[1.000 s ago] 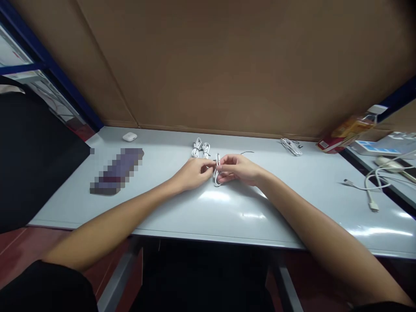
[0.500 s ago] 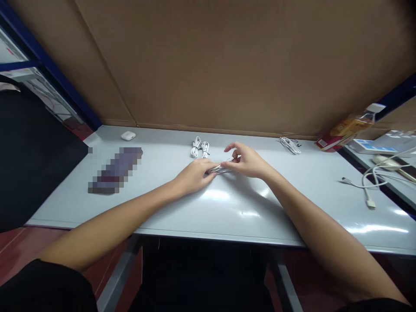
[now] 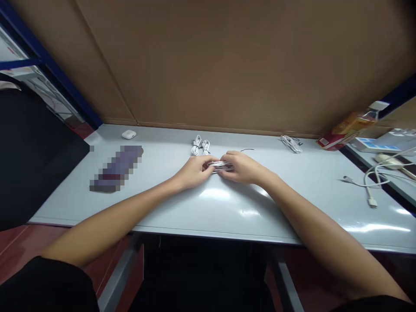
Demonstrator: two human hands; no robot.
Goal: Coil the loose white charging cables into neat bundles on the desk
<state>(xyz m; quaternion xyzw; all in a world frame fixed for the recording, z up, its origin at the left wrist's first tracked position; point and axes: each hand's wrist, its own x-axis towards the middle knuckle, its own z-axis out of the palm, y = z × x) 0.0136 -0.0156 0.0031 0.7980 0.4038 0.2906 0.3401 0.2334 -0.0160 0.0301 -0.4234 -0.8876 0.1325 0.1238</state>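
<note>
Cable (image 3: 221, 164), coiled and white, sits clamped between left hand (image 3: 195, 171) and right hand (image 3: 243, 168), ends hidden. Near the counter (image 3: 182, 214)'s back-right corner, I can't make out what fills the bottle (image 3: 351, 125).

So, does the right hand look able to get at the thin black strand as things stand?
Probably yes: the thin black strand lies just beyond the right hand, with nothing visible between them. That hand holds the white cable bundle, but the left hand grips that too, so letting go looks possible.

Purple object (image 3: 117, 168) pixelated; held cable (image 3: 221, 165) partly hidden.
</note>
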